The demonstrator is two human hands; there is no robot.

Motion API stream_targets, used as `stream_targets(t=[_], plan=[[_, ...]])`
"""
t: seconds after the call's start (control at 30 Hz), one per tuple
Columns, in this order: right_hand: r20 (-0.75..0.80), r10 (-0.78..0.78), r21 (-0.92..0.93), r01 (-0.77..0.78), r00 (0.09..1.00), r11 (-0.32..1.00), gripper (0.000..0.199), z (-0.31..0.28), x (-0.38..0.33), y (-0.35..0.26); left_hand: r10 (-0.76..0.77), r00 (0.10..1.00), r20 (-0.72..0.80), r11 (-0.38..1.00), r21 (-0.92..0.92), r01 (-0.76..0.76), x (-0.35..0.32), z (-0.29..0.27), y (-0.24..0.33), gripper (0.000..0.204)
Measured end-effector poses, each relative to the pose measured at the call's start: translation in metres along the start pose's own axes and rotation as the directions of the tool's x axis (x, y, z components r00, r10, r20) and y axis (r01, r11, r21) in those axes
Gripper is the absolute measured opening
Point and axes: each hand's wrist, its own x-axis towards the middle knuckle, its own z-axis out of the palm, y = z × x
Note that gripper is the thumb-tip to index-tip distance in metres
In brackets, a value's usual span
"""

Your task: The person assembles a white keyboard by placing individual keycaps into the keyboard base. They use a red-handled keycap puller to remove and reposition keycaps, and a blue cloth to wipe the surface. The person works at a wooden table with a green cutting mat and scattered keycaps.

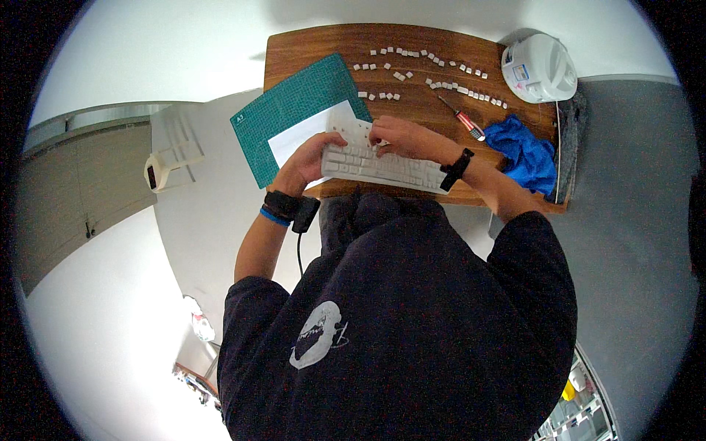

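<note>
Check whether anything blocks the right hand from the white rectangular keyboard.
Nothing visible does: the right hand is at the white rectangular keyboard. The crumpled blue cloth and red-and-white-handled screwdriver lie off to the right.

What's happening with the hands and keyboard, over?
Left hand grips keyboard at left end. Right hand at its far side. Loose keycaps beyond, out of the way.

Two hands (303, 163); one keyboard (364, 165); one mat (294, 99); one sheet (294, 143); one screwdriver (468, 124); one cloth (522, 151); one container (540, 70); dozens of loose keycaps (462, 90), too small for exact count.
</note>
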Motion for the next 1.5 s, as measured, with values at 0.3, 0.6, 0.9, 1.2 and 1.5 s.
stream_targets(t=[0.3, 0.6, 0.9, 1.2, 1.5], plan=[[0.056, 0.205, 0.193, -0.212, 0.977, 0.958, 0.022, 0.004, -0.012, 0.011, -0.051, 0.998, 0.021, 0.998, -0.037, 0.052, 0.019, -0.015, -0.001, 0.035], [-0.275, 0.529, -0.073, -0.566, 0.803, 0.821, 0.024, 0.019, -0.063, 0.144, -0.053, 0.998, 0.024, 0.997, -0.052, 0.054, 0.030, -0.025, 0.013, 0.037], [-0.297, 0.475, -0.164, -0.534, 0.829, 0.829, 0.029, 0.022, -0.040, 0.179, -0.079, 0.997, 0.016, 0.997, 0.000, 0.079, 0.039, -0.041, 0.017, 0.039], [-0.239, 0.447, -0.084, -0.477, 0.862, 0.875, 0.020, -0.006, -0.029, 0.124, -0.026, 1.000, 0.007, 0.999, 0.035, 0.025, 0.033, -0.035, 0.015, 0.039], [-0.189, 0.046, -0.080, -0.062, 0.981, 0.995, 0.038, 0.024, -0.030, 0.007, -0.019, 0.996, 0.082, 0.993, -0.115, 0.029, 0.031, -0.031, 0.006, 0.040]])
